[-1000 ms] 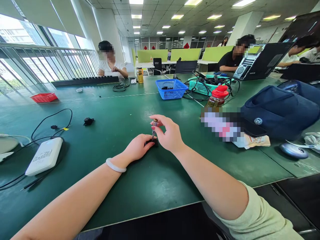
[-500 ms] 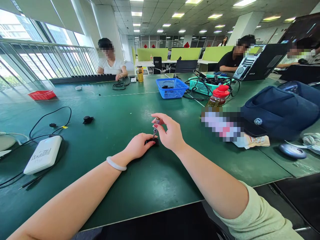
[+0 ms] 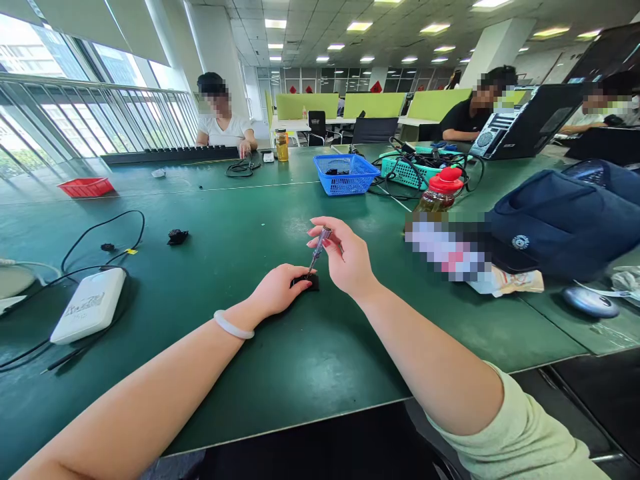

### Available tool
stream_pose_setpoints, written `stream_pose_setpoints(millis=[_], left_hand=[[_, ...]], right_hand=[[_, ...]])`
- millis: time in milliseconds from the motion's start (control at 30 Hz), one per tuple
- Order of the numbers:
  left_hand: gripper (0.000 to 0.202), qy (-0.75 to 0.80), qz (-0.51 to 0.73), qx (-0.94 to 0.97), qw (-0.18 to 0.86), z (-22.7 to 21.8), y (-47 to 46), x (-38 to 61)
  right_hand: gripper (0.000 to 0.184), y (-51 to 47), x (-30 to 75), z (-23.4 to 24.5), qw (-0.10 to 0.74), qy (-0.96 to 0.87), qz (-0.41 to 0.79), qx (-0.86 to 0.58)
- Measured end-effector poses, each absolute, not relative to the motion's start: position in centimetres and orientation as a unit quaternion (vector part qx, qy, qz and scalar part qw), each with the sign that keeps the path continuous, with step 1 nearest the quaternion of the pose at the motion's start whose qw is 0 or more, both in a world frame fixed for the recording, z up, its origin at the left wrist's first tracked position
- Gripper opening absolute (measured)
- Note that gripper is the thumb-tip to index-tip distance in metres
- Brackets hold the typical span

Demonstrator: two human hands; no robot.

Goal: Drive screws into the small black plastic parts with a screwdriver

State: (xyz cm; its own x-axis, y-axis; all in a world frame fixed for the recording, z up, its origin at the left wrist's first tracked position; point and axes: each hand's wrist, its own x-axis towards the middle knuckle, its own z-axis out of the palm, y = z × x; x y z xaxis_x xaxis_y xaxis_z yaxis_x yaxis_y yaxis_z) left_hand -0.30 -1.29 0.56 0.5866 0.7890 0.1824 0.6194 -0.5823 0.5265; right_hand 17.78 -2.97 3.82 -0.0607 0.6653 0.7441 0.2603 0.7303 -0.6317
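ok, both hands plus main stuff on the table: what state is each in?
Left hand: fingers on black part
Right hand: gripping screwdriver
Screwdriver: tilted, tip at black part
Black part: on table, partly hidden
Blue basket: upright, dark items inside
Green basket: heaped with cables
Red-lidded bottle: upright, lid on
White box: lying flat

can't make out any readable text. got dark markings (image 3: 85, 305) on white box (image 3: 91, 313), illegible at this size. got round white emblem (image 3: 520, 241) on navy bag (image 3: 565, 223), too small to decode.
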Motion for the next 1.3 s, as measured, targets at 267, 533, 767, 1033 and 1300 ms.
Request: stream_pose_setpoints(millis=[267,533,767,1033,1300], left_hand=[[0.021,0.388,0.208,0.876,0.199,0.65,-1.27,-0.21],[0.03,0.386,0.209,0.873,0.213,0.37,-1.13,-0.39],[0.027,0.386,0.206,0.875,0.207,0.46,-1.1,-0.36],[0.027,0.387,0.205,0.875,0.207,0.53,-1.17,-0.34],[0.023,0.377,0.202,0.884,0.187,0.65,-1.14,-0.31]], right_hand=[[0.038,-2.93,17.14,3.56,0.551,-0.739,0.186,-0.34],[0.03,-3.27,17.46,4.15,0.612,-0.683,0.162,-0.365],[0.031,-3.26,17.33,3.96,0.592,-0.7,0.16,-0.366],[0.031,-3.37,17.26,3.97,0.596,-0.695,0.156,-0.371],[0.03,-3.38,17.12,4.19,0.584,-0.705,0.156,-0.371]])
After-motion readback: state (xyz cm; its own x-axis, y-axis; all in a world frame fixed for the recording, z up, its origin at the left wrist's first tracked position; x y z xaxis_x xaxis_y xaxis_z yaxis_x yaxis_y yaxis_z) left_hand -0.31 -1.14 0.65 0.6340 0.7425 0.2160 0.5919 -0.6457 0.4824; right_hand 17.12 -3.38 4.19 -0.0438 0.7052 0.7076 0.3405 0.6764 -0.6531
